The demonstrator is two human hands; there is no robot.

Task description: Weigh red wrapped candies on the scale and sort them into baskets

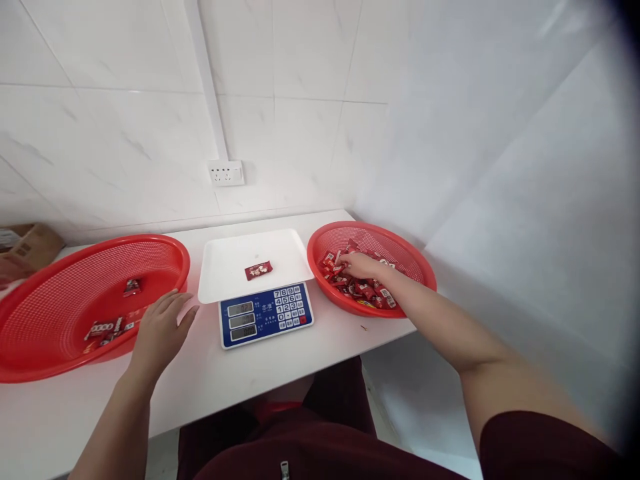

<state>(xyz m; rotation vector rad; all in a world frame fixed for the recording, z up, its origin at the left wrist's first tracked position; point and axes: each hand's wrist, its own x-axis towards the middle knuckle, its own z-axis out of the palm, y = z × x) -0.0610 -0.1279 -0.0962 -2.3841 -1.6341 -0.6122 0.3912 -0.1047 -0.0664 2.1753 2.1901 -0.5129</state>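
Note:
My right hand (364,265) reaches into the right red plastic basket (425,267), its fingers curled together on a small red snack packet (329,261) among many like it. Exactly how the fingertips sit on the packet is hard to see. Beside the left red basket (186,257), my left hand (163,327) hovers at the near rim with fingers extended and nothing in them. A single dark red snack packet (259,270) lies on the white tray (220,257) of a blue-fronted digital scale (267,313). Several more packets (113,329) are in the left basket.
All of this stands on a white table (295,363) against a tiled wall. A cardboard box (37,247) sits at the far left. A wall socket (227,173) is above the scale. A tiny scrap (364,327) lies near the table's front edge.

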